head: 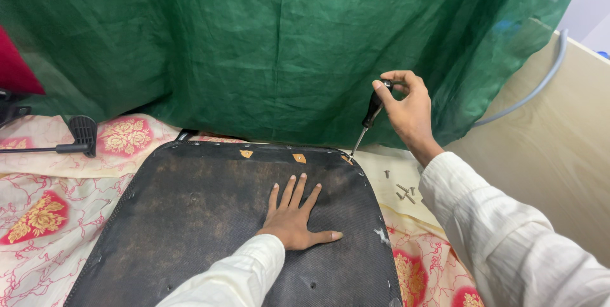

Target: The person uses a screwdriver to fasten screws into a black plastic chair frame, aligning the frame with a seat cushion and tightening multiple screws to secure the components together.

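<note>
A black chair seat base (190,211) lies upside down on a floral cloth. My left hand (294,218) rests flat on its dark underside, fingers spread. My right hand (406,107) grips the black handle of a screwdriver (370,116). The metal shaft slants down to the seat's far right corner, where the tip meets the edge near an orange patch (298,158). Both arms wear white sleeves.
Several loose screws (403,190) lie on the cloth right of the seat. A green curtain (273,46) hangs behind. A black chair part with a rod (79,136) lies at the left. A beige board (546,154) and a grey hose (540,84) stand at the right.
</note>
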